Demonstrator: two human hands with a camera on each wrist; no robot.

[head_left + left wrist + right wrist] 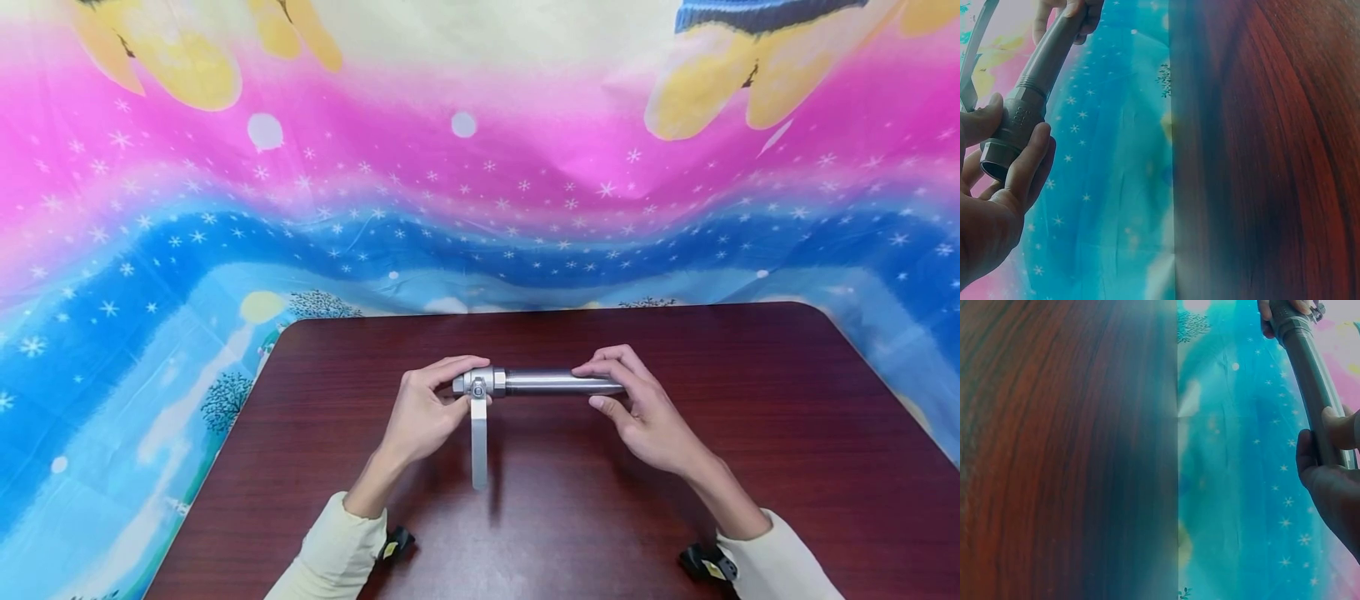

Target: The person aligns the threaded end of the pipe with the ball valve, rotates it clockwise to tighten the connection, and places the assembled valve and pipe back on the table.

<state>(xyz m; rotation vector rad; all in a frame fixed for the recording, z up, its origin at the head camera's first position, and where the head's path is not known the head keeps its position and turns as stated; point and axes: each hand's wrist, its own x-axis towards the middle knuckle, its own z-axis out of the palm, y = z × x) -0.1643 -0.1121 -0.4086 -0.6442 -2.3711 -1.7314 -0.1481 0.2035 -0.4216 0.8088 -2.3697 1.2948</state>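
One valve (pixel 492 381), pinched in the left grip (pixel 425 417), already appeared joined, above the table (pixel 592 525), to a pipe (pixel 546 382) held in the right grip (pixel 651 417), exposed thread (pixel 1032 84) suggesting some tightening was perhaps left.

No text can be read; the raised marks (pixel 1020 116) on the valve (pixel 482 382) are too small and blurred to make out.
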